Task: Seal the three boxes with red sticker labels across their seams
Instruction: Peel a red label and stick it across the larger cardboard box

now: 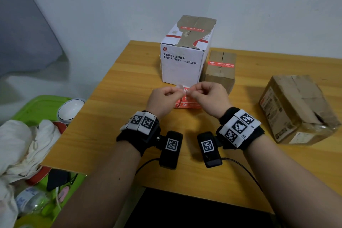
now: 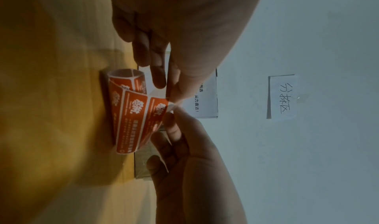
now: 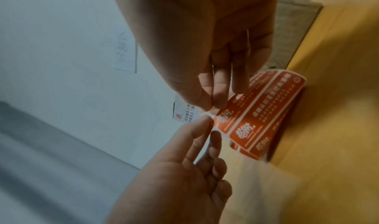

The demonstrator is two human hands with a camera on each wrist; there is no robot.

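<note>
A strip of red sticker labels [image 1: 187, 102] lies curled on the wooden table [image 1: 120, 126] in front of the boxes; its free end is lifted. My left hand [image 1: 177, 91] and right hand [image 1: 191, 93] both pinch that end, fingertips almost touching. The wrist views show the strip [image 2: 133, 114] [image 3: 262, 114] with pale backing at the pinched tip. A white box [image 1: 182, 65] stands behind with a red label [image 1: 192, 28] across its top seam. Beside it, a small brown box [image 1: 220, 74] carries a red label [image 1: 221, 65]. A larger brown box [image 1: 296, 107] at the right shows no label.
A green bin [image 1: 46, 102] left of the table holds a white bowl [image 1: 71, 110], a crumpled white cloth [image 1: 22, 146] and a plastic bottle [image 1: 31, 201]. A handwritten paper note [image 2: 283, 96] hangs on the wall. Bare tabletop lies between my wrists and the front edge.
</note>
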